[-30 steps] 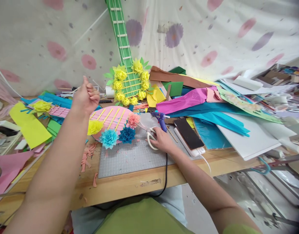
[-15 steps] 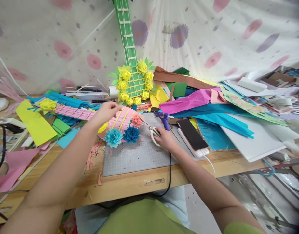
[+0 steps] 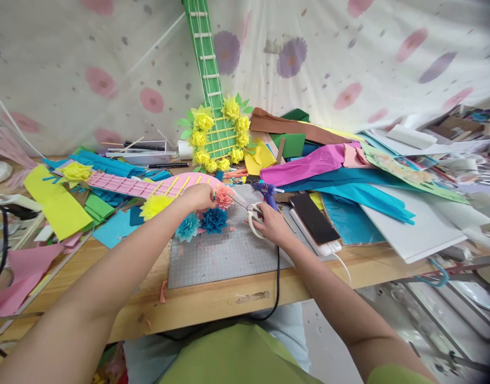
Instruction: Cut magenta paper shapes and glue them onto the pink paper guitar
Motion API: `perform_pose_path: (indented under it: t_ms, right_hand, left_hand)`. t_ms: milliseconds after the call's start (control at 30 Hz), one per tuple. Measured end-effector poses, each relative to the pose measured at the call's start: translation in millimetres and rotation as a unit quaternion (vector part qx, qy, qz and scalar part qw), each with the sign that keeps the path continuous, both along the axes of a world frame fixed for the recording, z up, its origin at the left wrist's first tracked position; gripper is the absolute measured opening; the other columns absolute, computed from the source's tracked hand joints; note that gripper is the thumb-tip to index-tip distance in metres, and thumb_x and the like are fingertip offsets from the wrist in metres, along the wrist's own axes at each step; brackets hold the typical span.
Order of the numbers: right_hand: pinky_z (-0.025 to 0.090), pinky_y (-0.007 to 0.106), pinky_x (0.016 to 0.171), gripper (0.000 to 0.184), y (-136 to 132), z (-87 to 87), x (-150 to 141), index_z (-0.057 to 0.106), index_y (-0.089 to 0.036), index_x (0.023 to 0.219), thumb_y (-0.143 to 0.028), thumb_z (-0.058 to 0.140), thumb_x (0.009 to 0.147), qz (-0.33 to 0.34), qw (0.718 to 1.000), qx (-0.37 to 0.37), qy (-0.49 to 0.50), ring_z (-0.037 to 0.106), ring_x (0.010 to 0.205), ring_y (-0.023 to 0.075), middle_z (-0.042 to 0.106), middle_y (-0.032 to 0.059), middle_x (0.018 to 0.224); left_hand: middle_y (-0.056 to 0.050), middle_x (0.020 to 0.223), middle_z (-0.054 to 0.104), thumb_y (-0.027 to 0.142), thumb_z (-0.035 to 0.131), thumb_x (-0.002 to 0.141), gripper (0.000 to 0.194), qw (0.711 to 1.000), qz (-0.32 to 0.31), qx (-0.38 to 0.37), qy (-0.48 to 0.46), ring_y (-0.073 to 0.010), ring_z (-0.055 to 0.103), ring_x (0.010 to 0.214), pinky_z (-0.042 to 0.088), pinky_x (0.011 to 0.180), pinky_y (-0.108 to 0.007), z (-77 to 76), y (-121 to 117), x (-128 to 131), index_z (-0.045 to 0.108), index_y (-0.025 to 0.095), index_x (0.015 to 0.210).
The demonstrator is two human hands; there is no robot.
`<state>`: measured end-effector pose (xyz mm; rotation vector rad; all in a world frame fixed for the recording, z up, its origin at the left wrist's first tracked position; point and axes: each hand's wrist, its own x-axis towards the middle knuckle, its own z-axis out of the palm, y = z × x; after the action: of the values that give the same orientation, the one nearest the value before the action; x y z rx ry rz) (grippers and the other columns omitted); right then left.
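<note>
My right hand (image 3: 273, 226) grips white-handled scissors (image 3: 253, 223) by the loops, low over the cutting mat. Their blades point left at a coral paper flower (image 3: 224, 196). Just left of that flower, the fingers of my left hand (image 3: 200, 197) are pinched together; whatever they hold, if anything, is too small to make out. Under that hand lies a pink paper guitar (image 3: 120, 183), its body partly covered by my hand and forearm. Around the body sit a yellow flower (image 3: 157, 206), a light blue flower (image 3: 187, 228) and a dark blue flower (image 3: 214, 220).
A purple glue gun (image 3: 268, 193) stands just beyond my right hand, near a phone (image 3: 314, 217) on a white power strip. A green paper guitar (image 3: 218, 133) with yellow flowers leans behind. Crepe paper (image 3: 308, 163) heaps the right. Paper scraps dot the grey mat (image 3: 213, 266).
My left hand has come down and right, from above the pink guitar's body to beside the coral flower. The scissors stay in my right hand, nearly in place.
</note>
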<state>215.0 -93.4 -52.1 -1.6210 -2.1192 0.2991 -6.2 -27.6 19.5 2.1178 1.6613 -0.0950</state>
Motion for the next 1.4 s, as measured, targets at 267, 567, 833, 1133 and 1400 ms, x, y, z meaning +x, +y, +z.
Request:
perform_pose_path:
  t_ms: [267, 567, 833, 1133, 1400]
  right_hand:
    - [0.034, 0.024, 0.059, 0.031, -0.7, -2.3, 3.5, 0.048, -0.017, 0.085, -0.046, 0.049, 0.075, 0.001, 1.000, -0.001, 0.020, 0.050, 0.066, 0.0141, 0.056, 0.0028, 0.076]
    - [0.035, 0.024, 0.059, 0.032, -3.3, -5.9, 3.7, 0.047, -0.018, 0.082, -0.050, 0.047, 0.075, -0.030, 0.998, 0.003, 0.057, 0.048, 0.062, 0.0129, 0.052, 0.0016, 0.073]
    - [0.035, 0.024, 0.059, 0.032, -3.1, -8.1, 4.2, 0.048, -0.018, 0.082, -0.049, 0.047, 0.075, -0.024, 0.998, -0.003, 0.060, 0.048, 0.062, 0.0128, 0.053, 0.0017, 0.074]
    - [0.031, 0.023, 0.055, 0.036, -7.1, -1.2, 9.2, 0.051, -0.018, 0.078, -0.054, 0.049, 0.072, -0.019, 0.998, -0.060, 0.024, 0.047, 0.060, 0.0126, 0.055, 0.0013, 0.067]
    - [0.028, 0.021, 0.050, 0.046, -9.5, 8.9, 16.9, 0.055, -0.017, 0.068, -0.062, 0.049, 0.067, 0.090, 0.964, -0.250, 0.032, 0.044, 0.057, 0.0108, 0.053, -0.0005, 0.062]
  left_hand:
    - [0.001, 0.046, 0.055, 0.034, 0.057, 0.059, 0.015, 0.997, 0.032, 0.050, -0.040, -0.0137, 0.050, 0.042, 0.031, 0.048, -0.025, -4.7, -4.6, -2.9, 0.061, 0.020, 0.062]
    - [0.002, 0.055, 0.049, 0.036, 0.064, 0.064, 0.022, 0.904, 0.064, -0.003, -0.423, -0.0083, 0.044, 0.052, 0.034, 0.054, -0.022, 7.0, -0.8, -15.6, 0.058, 0.015, 0.068]
    - [-0.001, 0.064, 0.050, 0.031, 0.049, 0.077, 0.021, 0.829, 0.098, -0.074, -0.546, -0.0091, 0.046, 0.056, 0.035, 0.053, -0.022, 13.4, -5.5, -0.8, 0.041, 0.017, 0.064]
    - [0.004, 0.049, 0.025, 0.043, 0.038, 0.080, 0.038, 0.940, 0.084, 0.164, -0.289, -0.0095, 0.026, 0.046, 0.019, 0.047, -0.025, 5.1, 3.0, -10.5, 0.027, 0.019, 0.053]
    - [0.004, 0.056, 0.038, 0.027, 0.042, 0.077, 0.014, 0.937, 0.128, 0.156, -0.286, -0.0107, 0.034, 0.052, 0.027, 0.051, -0.022, 10.7, 1.4, -35.5, 0.042, 0.018, 0.066]
